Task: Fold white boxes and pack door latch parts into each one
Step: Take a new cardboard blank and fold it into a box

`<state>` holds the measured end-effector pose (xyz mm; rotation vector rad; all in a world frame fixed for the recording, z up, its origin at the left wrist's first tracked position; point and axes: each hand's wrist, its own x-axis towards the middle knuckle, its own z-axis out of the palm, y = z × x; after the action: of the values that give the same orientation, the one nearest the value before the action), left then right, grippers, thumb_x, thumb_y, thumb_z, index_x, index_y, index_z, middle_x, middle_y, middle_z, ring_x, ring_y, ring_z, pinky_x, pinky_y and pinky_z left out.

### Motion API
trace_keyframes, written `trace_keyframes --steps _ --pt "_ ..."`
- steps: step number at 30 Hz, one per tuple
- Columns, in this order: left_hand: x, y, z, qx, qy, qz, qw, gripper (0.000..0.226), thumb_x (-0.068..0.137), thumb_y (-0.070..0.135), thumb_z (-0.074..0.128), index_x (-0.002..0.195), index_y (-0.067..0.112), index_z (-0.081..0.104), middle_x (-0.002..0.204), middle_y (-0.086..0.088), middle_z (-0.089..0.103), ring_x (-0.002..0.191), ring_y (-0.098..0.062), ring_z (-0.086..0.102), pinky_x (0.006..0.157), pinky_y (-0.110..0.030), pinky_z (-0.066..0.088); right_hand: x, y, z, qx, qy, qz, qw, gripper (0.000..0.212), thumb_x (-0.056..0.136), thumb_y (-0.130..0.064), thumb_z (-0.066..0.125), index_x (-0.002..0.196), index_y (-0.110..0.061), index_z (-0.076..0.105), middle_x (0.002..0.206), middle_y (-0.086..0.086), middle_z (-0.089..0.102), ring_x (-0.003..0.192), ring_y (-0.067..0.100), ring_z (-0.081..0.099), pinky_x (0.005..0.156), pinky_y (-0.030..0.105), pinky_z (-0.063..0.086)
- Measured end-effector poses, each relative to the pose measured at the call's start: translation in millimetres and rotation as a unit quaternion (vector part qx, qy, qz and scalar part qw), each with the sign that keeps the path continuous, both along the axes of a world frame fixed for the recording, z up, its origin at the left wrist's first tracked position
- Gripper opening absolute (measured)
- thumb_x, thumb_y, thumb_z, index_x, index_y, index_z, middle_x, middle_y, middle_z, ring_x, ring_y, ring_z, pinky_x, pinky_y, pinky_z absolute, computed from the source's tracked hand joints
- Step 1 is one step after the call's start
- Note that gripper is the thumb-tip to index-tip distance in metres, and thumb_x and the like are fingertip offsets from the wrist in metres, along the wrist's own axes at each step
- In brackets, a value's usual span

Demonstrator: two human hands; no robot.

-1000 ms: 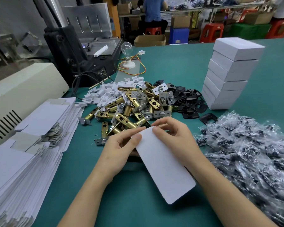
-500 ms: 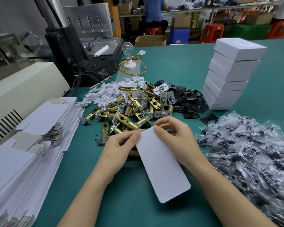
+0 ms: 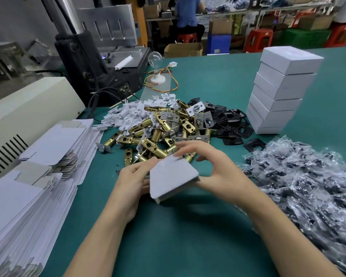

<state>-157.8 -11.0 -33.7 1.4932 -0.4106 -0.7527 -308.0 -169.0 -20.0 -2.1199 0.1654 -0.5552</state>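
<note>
A white box [image 3: 172, 176] is held just above the green table [image 3: 218, 92], its lid face tilted toward me. My left hand [image 3: 132, 178] grips its left side with curled fingers. My right hand [image 3: 214, 168] arches over the box's far right edge, fingertips touching the top corner, thumb apart from it. Behind lies a heap of brass door latches [image 3: 160, 134], small white plastic pieces [image 3: 128, 114] and black plates [image 3: 232, 124]. Several closed white boxes [image 3: 280, 90] are stacked at the right.
Flat unfolded box blanks [image 3: 34, 188] are piled along the left edge. Clear bags of black parts [image 3: 308, 192] cover the right side. A cream machine [image 3: 28, 112], a black press [image 3: 92, 62] and a light bulb [image 3: 155, 60] stand at the back left.
The long flat white flap has been folded down, so the box now looks compact. My right hand rose and spread over its far edge; my left hand kept its hold.
</note>
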Motion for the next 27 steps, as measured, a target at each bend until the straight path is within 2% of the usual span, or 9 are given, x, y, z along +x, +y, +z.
trace_keyframes --steps 3,6,9,12,14,16,19,22,27 --pt "0 -2 -3 0.013 -0.057 -0.003 0.998 0.024 0.098 0.024 0.068 0.08 0.03 0.083 0.067 -0.01 0.073 0.053 -0.02 0.064 0.046 -0.023 0.049 1 3 0 0.014 -0.029 -0.014 0.999 0.029 0.083 -0.022 0.084 0.105 -0.031 0.07 0.109 -0.016 0.07 0.111 0.008 0.062 0.088 0.014 0.041" --pt "2 -4 -7 0.053 -0.197 0.022 0.979 0.034 0.1 0.018 0.061 0.074 0.034 0.076 0.05 0.01 0.057 0.04 -0.011 0.043 0.04 -0.02 0.036 2 1 4 0.084 -0.017 -0.028 0.996 0.021 0.084 -0.026 0.082 0.1 -0.03 0.069 0.099 -0.01 0.074 0.094 0.011 0.067 0.083 0.031 0.051" --pt "2 -3 -7 -0.021 -0.221 0.021 0.975 0.03 0.108 0.043 0.052 0.092 0.037 0.077 0.05 0.015 0.053 0.042 -0.002 0.036 0.043 -0.016 0.033 0 -4 1 0.102 0.021 -0.043 0.994 0.022 0.085 -0.024 0.082 0.1 -0.03 0.068 0.098 -0.009 0.075 0.093 0.011 0.069 0.081 0.035 0.054" --pt "3 1 -7 -0.069 -0.196 -0.057 0.977 0.048 0.09 0.082 0.051 0.107 0.044 0.074 0.062 -0.005 0.061 0.041 -0.007 0.037 0.048 -0.019 0.039 -2 -5 -1 0.117 0.059 -0.034 0.991 0.025 0.085 -0.021 0.082 0.104 -0.027 0.067 0.101 -0.009 0.075 0.097 0.01 0.069 0.085 0.042 0.057" --pt "4 3 -9 -0.062 -0.207 -0.104 0.971 0.055 0.075 0.089 0.063 0.112 0.049 0.071 0.08 0.004 0.074 0.041 -0.007 0.044 0.049 -0.02 0.045 -2 -5 -1 0.117 0.078 -0.024 0.99 0.026 0.085 -0.02 0.082 0.105 -0.025 0.067 0.102 -0.007 0.076 0.097 0.014 0.07 0.087 0.051 0.056" --pt "3 2 -10 -0.054 -0.214 -0.122 0.968 0.042 0.069 0.076 0.08 0.104 0.054 0.073 0.096 0.009 0.079 0.043 -0.008 0.054 0.047 -0.021 0.048 -2 -6 -2 0.111 0.081 -0.02 0.99 0.027 0.083 -0.022 0.084 0.103 -0.024 0.067 0.1 -0.005 0.076 0.095 0.017 0.071 0.087 0.056 0.055" --pt "1 1 -10 -0.029 -0.219 -0.123 0.968 0.03 0.065 0.051 0.084 0.094 0.052 0.077 0.087 0.005 0.079 0.049 -0.009 0.063 0.047 -0.023 0.051 -4 -9 -1 0.146 0.054 0.006 0.988 0.037 0.078 -0.038 0.082 0.11 -0.024 0.067 0.11 -0.002 0.075 0.101 0.018 0.07 0.093 0.052 0.055" --pt "1 2 -12 -0.024 -0.203 -0.155 0.966 0.033 0.066 0.047 0.087 0.098 0.045 0.079 0.084 -0.002 0.078 0.053 -0.01 0.059 0.048 -0.026 0.052 -5 -14 3 0.262 -0.06 0.006 0.963 0.043 0.083 -0.046 0.07 0.117 -0.019 0.066 0.117 0.002 0.073 0.112 0.018 0.067 0.091 0.037 0.053" --pt "-2 1 -15 0.015 -0.197 -0.188 0.962 0.036 0.063 0.044 0.09 0.096 0.042 0.078 0.087 0.006 0.079 0.062 -0.005 0.065 0.052 -0.021 0.05 -6 -20 7 0.326 -0.164 -0.098 0.926 0.046 0.085 -0.06 0.071 0.104 -0.019 0.07 0.101 0.006 0.074 0.1 0.019 0.067 0.081 0.033 0.048"
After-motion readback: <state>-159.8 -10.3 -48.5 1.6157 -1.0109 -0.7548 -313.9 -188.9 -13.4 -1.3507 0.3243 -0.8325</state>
